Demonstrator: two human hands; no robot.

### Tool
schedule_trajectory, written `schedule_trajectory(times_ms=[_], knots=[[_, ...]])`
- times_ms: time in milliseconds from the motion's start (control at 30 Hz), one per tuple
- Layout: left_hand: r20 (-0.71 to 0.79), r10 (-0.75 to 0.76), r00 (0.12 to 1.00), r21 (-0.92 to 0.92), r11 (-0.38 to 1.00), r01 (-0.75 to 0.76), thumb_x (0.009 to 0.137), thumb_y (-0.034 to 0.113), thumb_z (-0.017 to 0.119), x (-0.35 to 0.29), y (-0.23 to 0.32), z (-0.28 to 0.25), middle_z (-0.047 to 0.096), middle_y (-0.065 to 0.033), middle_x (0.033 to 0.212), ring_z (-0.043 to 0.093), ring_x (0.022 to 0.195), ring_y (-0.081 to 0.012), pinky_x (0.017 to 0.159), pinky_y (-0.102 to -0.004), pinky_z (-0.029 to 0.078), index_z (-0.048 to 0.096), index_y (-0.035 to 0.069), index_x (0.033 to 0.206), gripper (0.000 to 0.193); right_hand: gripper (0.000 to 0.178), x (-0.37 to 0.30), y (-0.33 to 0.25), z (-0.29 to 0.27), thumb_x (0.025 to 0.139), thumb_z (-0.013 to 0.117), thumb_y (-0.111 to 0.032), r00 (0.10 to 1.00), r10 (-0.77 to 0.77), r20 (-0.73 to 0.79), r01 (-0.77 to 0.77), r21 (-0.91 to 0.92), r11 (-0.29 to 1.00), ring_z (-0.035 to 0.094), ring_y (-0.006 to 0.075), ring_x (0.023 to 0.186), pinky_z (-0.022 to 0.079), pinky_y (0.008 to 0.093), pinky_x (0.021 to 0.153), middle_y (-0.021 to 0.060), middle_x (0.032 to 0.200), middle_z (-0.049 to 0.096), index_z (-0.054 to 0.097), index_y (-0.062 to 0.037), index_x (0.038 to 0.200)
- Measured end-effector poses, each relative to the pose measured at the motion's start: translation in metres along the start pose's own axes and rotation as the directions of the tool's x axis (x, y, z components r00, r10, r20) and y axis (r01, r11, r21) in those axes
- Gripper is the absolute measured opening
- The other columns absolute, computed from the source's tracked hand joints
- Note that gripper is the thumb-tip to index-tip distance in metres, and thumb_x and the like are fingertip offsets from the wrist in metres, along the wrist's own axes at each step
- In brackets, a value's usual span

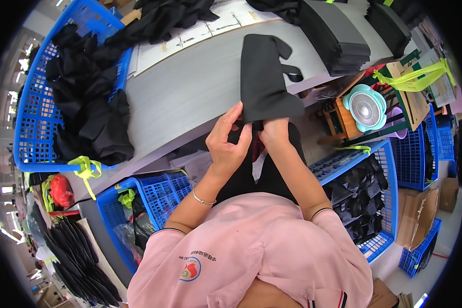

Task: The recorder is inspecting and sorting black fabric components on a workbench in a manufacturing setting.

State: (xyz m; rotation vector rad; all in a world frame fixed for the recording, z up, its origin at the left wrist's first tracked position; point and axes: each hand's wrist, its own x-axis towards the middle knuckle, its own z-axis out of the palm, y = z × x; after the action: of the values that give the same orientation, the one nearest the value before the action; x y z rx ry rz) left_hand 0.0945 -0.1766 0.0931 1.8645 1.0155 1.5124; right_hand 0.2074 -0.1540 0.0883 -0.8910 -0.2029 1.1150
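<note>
The left hand (228, 143) has thumb and fingers spread apart, fingertips at the left edge of a black fabric piece (264, 77) and thumb tip at its near edge. The right hand (275, 132) reaches under that near edge; its fingertips are hidden, so I cannot tell how tightly they close. The piece lies over the table's front edge, its long axis running away from the person — rounded narrower end far, broader end near — with a lobe and a looped strap toward the right. Around it spreads the grey table (179, 97), with stacked dark pieces (336, 38) at far right and a blue basket (33, 123) of black fabric at left. Beyond, in the cluttered workroom, a turquoise fan (365, 108) stands on a wooden stool (346, 119). The pink shirt (231, 241) bears a round emblem (190, 269) with small lettering.
</note>
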Motion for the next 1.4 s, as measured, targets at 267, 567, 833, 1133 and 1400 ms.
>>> schedule_trajectory(times_ms=[267,567,833,1133,1400], knots=[[-0.156,-0.536,0.829,-0.067,0.844,0.533,0.097,0.003,0.051,-0.030,-0.055,-0.016,0.058,-0.0005,0.068,0.053,0.060,-0.0069,0.056,-0.0252,0.045,0.070,0.000,0.119,0.029,0.020,0.000,-0.003,-0.020,0.092,0.059,-0.003,0.874,0.002,0.485,0.321,-0.582,0.748,0.060,0.0211,0.104,0.046,0.0356,0.093,0.0094,0.108,0.066,0.061,0.0037,0.110],[0.169,-0.815,0.554,-0.570,0.378,0.729,0.099,0.013,0.053,-0.066,-0.086,0.019,0.069,-0.0004,0.088,0.067,0.076,-0.0118,0.065,-0.0255,0.050,0.068,0.003,0.101,0.019,0.040,0.002,0.050,-0.039,0.084,0.061,-0.010,0.705,-0.143,0.695,0.566,-0.672,-0.478,0.055,0.0418,0.123,0.045,0.0441,0.106,0.0264,0.131,0.056,0.062,0.0070,0.120],[0.271,-0.731,0.626,-0.664,0.329,0.672,0.098,0.005,0.052,-0.053,-0.063,0.027,0.070,-0.0013,0.095,0.062,0.082,-0.0061,0.071,-0.0230,0.050,0.067,-0.001,0.107,0.018,0.040,-0.018,0.046,-0.019,0.080,0.061,-0.008,0.650,-0.129,0.749,0.727,-0.663,-0.181,0.057,0.0410,0.112,0.047,0.0455,0.095,0.0201,0.118,0.061,0.062,-0.0007,0.119],[0.306,-0.795,0.523,-0.640,0.235,0.732,0.098,0.009,0.057,-0.059,-0.076,0.038,0.070,-0.0088,0.090,0.065,0.078,-0.0109,0.070,-0.0269,0.052,0.062,-0.001,0.090,0.013,0.039,0.007,0.034,0.005,0.096,0.052,-0.017,0.887,0.291,0.359,0.425,-0.881,-0.209,0.057,0.0416,0.114,0.043,0.0481,0.102,0.0229,0.124,0.060,0.053,-0.0034,0.133],[0.175,-0.791,0.586,-0.507,0.437,0.743,0.096,0.015,0.063,-0.077,-0.082,0.027,0.065,-0.0057,0.101,0.065,0.086,-0.0125,0.072,-0.0276,0.054,0.059,0.004,0.109,0.017,0.035,0.038,0.064,-0.026,0.100,0.049,-0.036,0.796,0.135,0.590,0.600,-0.740,-0.303,0.059,0.0386,0.107,0.036,0.0594,0.097,0.0191,0.111,0.067,0.065,-0.0062,0.112]])
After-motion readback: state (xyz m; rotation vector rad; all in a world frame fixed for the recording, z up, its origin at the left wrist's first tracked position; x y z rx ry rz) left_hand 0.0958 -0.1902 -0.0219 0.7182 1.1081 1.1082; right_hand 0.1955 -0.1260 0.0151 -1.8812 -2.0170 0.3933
